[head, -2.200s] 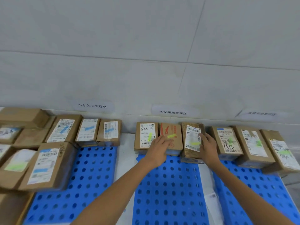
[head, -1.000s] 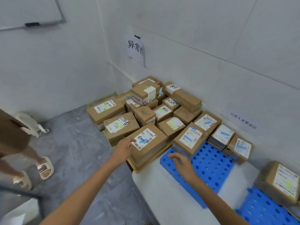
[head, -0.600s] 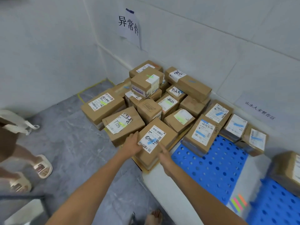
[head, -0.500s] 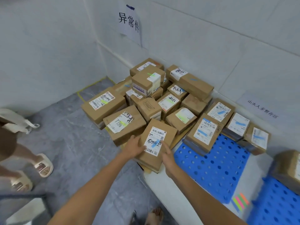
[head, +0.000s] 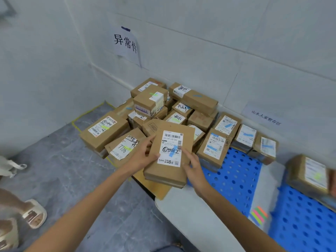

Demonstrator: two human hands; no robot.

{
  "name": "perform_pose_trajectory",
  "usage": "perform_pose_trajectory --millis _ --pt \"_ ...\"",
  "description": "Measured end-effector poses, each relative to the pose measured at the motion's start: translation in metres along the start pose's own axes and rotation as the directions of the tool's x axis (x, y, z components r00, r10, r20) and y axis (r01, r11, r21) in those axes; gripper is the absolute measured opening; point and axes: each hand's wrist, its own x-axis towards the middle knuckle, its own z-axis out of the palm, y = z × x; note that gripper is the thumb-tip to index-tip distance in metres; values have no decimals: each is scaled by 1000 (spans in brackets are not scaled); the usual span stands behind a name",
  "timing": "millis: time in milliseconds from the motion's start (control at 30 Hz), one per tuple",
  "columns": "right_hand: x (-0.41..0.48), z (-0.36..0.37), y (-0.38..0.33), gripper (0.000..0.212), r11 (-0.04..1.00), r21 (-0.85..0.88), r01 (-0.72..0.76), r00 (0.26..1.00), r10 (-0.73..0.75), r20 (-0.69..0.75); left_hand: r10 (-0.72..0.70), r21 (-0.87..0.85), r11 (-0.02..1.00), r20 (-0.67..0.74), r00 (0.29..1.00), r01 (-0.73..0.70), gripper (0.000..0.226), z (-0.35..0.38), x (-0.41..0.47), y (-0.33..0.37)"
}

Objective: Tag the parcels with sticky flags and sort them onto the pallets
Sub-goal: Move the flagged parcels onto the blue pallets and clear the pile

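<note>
I hold a flat brown parcel point(head: 168, 168) with a white label and a blue flag, lifted and tilted above the pile's front edge. My left hand point(head: 143, 157) grips its left edge, thumb on top. My right hand point(head: 192, 166) holds its right edge, with the forefinger stretched onto the label. A pile of cardboard parcels point(head: 151, 104) fills the corner behind it. A blue pallet point(head: 234, 177) to the right carries three blue-flagged parcels point(head: 214, 148) along its far side. A pad of coloured sticky flags point(head: 259, 214) lies on the white strip between the pallets.
A second blue pallet point(head: 305, 224) at the far right holds a green-flagged parcel point(head: 309, 175). A paper sign point(head: 125, 44) hangs on the wall above the pile. Another person's sandalled feet point(head: 31, 213) stand on the grey floor at the left. Flat cardboard point(head: 154, 186) lies under the pile's front.
I turned left from the middle pallet to the corner pile. Both hands took hold of the front parcel and lifted it up toward me.
</note>
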Motion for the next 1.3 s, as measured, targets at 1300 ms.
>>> perform_pose_trajectory --millis 1300 --pt "16 -210 93 93 833 -438 -339 938 264 -224 -58 792 475 463 885 -383 62 235 129 20"
